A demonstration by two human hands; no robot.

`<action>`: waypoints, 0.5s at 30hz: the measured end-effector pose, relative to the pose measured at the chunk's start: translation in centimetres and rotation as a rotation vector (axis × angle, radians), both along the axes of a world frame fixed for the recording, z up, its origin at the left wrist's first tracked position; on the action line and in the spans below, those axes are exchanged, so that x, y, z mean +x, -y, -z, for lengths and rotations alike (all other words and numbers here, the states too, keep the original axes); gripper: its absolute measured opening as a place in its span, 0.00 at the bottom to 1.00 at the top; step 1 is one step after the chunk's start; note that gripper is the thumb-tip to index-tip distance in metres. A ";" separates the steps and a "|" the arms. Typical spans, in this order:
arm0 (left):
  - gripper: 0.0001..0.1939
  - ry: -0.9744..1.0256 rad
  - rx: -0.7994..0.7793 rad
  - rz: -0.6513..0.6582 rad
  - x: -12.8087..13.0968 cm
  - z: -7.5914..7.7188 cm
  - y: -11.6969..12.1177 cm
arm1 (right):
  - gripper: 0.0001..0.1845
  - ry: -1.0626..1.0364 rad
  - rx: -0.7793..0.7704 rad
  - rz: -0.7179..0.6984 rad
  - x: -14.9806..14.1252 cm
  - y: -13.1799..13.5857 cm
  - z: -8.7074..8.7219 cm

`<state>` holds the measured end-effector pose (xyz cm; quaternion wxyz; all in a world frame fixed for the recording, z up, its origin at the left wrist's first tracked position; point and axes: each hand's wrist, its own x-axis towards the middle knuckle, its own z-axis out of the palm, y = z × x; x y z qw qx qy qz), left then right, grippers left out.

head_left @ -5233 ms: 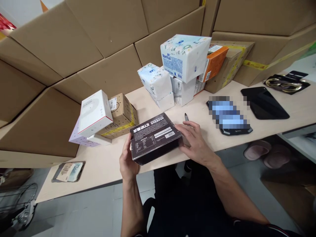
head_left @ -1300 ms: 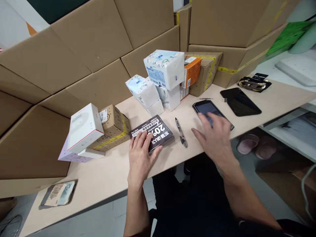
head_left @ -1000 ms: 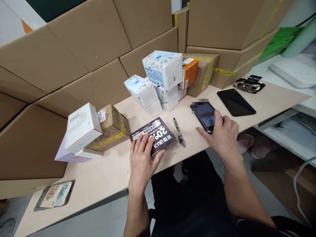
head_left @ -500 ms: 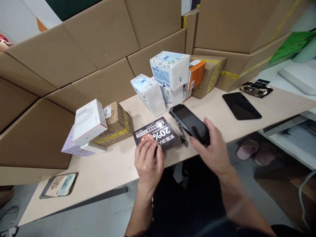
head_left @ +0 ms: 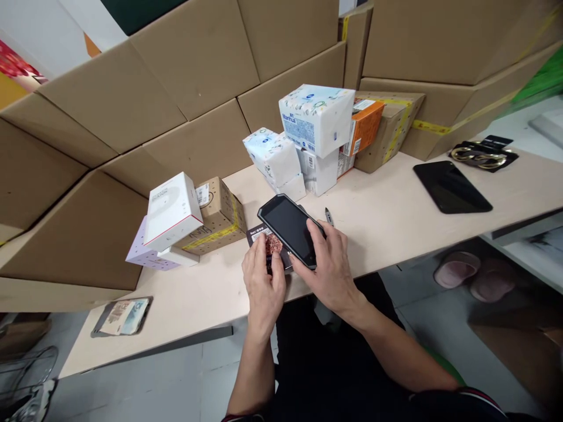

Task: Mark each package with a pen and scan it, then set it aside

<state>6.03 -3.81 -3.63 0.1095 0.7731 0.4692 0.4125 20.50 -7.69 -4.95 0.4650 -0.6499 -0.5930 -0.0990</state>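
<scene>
My right hand (head_left: 329, 265) is closed around a black smartphone (head_left: 288, 225), its dark screen facing up. The phone is tilted over a dark printed cookie box (head_left: 255, 234) and hides most of it. My left hand (head_left: 265, 284) grips the near left end of this box, its fingers bent over the top and the thumb near the phone's lower edge. Just beyond my right hand, a pen (head_left: 329, 216) lies on the table, partly hidden.
White tissue packs (head_left: 316, 120) are stacked at the back beside an orange box (head_left: 366, 126). To the left, a white box (head_left: 172, 211) sits on a small carton (head_left: 215, 214). A black tablet-like slab (head_left: 453, 187) lies right; a phone with banknotes (head_left: 123, 316) lies far left. Large cartons (head_left: 189, 152) wall the back.
My right hand has moved left with the smartphone, bringing it from beside the box to over it. My left hand stays at the box. The view has shifted slightly.
</scene>
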 end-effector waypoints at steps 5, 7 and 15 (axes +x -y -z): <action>0.23 -0.096 0.019 -0.009 0.4 -0.3 -0.4 | 0.40 0.002 -0.008 0.003 -0.1 0.2 -0.1; 0.23 -0.113 0.014 -0.010 0.5 -0.6 -0.4 | 0.40 0.005 -0.010 0.012 -0.2 0.2 0.0; 0.23 -0.130 -0.036 0.023 0.4 -1.1 -0.3 | 0.40 0.032 0.001 0.019 -0.2 0.1 0.1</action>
